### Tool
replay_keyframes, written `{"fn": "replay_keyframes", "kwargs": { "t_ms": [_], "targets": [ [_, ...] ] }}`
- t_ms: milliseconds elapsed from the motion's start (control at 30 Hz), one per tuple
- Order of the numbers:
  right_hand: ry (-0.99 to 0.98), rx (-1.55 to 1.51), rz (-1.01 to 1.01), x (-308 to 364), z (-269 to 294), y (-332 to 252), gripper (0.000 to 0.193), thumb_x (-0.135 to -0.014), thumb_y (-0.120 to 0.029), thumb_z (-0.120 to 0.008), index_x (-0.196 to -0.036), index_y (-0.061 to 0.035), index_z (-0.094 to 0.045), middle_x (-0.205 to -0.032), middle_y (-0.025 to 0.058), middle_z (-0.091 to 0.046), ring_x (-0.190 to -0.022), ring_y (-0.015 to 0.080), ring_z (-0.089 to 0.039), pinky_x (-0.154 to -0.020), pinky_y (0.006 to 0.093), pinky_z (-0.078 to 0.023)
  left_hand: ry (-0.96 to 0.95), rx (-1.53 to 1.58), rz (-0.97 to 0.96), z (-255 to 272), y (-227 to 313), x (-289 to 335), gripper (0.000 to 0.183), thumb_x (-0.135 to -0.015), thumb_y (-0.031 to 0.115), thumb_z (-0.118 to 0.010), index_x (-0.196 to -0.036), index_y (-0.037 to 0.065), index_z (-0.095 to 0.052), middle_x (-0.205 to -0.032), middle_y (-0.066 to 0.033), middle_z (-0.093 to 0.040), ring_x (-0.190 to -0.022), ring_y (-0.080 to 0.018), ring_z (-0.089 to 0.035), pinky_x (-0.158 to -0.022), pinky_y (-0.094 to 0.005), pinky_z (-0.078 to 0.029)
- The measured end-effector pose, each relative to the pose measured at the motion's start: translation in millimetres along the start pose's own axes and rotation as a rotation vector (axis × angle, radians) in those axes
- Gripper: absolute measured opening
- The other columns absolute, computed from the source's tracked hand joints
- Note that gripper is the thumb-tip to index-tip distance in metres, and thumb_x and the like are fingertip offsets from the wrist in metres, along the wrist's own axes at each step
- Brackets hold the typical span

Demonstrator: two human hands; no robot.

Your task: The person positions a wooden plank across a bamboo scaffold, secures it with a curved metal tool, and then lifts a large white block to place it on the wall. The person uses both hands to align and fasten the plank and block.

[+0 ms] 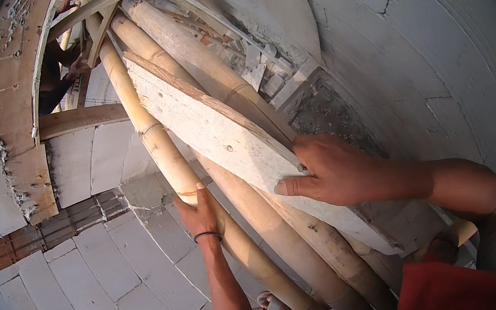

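My left hand (198, 215) is closed around a yellowish bamboo pole (160, 144), its thumb on the near side and a dark band on the wrist. The pole slants from the upper left down past my feet. My right hand (330, 171) grips the edge of a whitish, cement-smeared wooden plank (212, 131), thumb on its broad face and fingers over the upper edge. This plank lies slantwise across more bamboo; part of another bamboo pole (180, 43) shows behind it. Its lower end reaches below my right hand.
Grey block walls (389, 69) curve around both sides. At the upper left, a co-worker's hand (79, 64) shows in an opening beside wooden boards (17, 112). Broken rubble (264, 72) lies behind the poles. Thin rebar (77, 216) runs through a gap in the blocks.
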State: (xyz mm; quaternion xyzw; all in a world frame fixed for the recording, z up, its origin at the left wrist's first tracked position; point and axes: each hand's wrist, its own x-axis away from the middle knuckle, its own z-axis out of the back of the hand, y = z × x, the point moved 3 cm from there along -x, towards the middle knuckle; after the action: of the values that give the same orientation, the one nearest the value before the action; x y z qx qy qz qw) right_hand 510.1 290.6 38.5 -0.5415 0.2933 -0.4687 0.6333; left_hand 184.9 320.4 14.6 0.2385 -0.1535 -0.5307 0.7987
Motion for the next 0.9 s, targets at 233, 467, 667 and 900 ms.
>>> {"fn": "replay_keyframes", "kwargs": {
  "t_ms": [233,467,667,900],
  "targets": [
    [0.137,0.124,-0.016,-56.8,4.3,-10.1,0.044,-0.084,-0.025,-0.072,-0.103,0.0071,-0.05,-0.08,0.0292,-0.064,-0.074,0.042,-0.068,-0.066,0.0488,-0.053,0.072,-0.145,-0.08,-2.3,7.1,1.5,0.055,-0.085,0.042,-0.071,-0.11,-0.004,-0.054,-0.096,-0.023,-0.068,-0.088,-0.0306,-0.068,-0.079,-0.0399,-0.052],
    [0.408,0.429,-0.059,-57.2,-7.5,-3.3,0.042,-0.082,-0.021,-0.071,-0.109,0.0044,-0.052,-0.087,0.0214,-0.062,-0.067,0.0344,-0.069,-0.055,0.0388,-0.055,0.057,-0.183,-0.032,-4.9,8.2,-0.2,0.056,-0.083,0.043,-0.073,-0.109,-0.004,-0.055,-0.096,-0.0238,-0.068,-0.089,-0.0319,-0.069,-0.079,-0.0417,-0.053],
    [0.62,0.616,-0.121,-63.7,-28.3,-8.5,0.065,-0.079,-0.038,-0.074,-0.121,0.005,-0.05,-0.098,0.0129,-0.053,-0.082,0.0275,-0.065,-0.056,0.0325,-0.056,0.053,-0.176,-0.021,-10.9,10.1,0.6,0.062,-0.079,0.044,-0.078,-0.105,-0.006,-0.052,-0.096,-0.0246,-0.067,-0.087,-0.0311,-0.068,-0.078,-0.0411,-0.052],
    [0.607,0.561,-0.278,-56.8,-31.5,-16.0,0.084,-0.069,-0.052,-0.08,-0.125,0.0029,-0.049,-0.106,0.014,-0.051,-0.097,0.0304,-0.062,-0.065,0.0353,-0.059,-0.07,0.196,0.069,-15.7,-11.2,-8.8,0.05,-0.088,0.032,-0.071,-0.111,-0.006,-0.048,-0.098,-0.0189,-0.062,-0.085,-0.0234,-0.061,-0.078,-0.0374,-0.051]
  ]
}}
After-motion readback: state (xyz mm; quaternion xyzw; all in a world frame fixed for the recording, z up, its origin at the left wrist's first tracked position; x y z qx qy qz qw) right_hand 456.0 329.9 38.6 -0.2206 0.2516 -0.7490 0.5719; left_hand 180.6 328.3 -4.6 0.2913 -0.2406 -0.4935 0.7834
